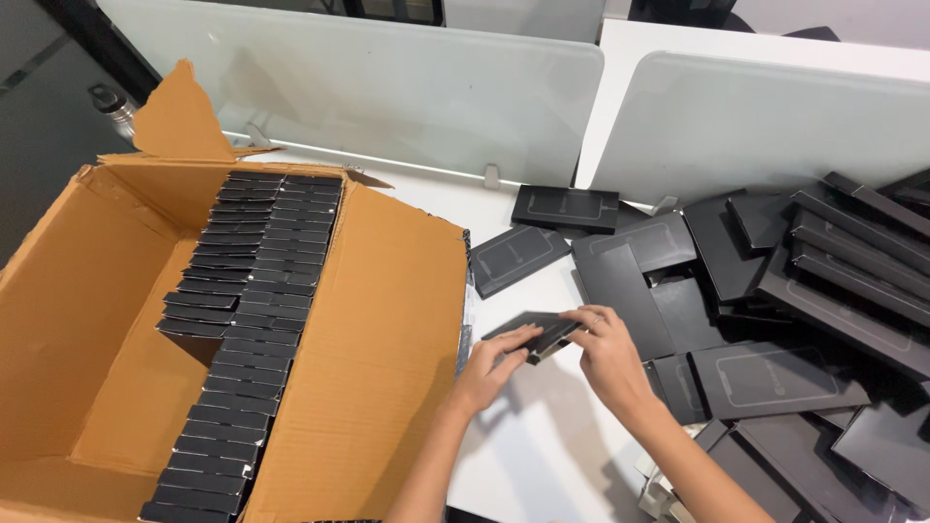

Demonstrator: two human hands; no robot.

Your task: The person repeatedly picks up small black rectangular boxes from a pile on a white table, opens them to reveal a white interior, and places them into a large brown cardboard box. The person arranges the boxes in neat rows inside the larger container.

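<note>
While we look down from the head camera, our left hand (494, 373) and right hand (608, 353) both grasp 1 flat black box (535, 332) just above the white desk (542, 446). A carton (378, 320) with 2 rows of black boxes (242, 329) sits left; loose boxes (794, 291) pile right.

Probably an office; frosted desk dividers (387, 87) line a white desk (542, 455).

Both hands, left (487, 370) and right (608, 351), grip a flat black box (536, 332).
</note>
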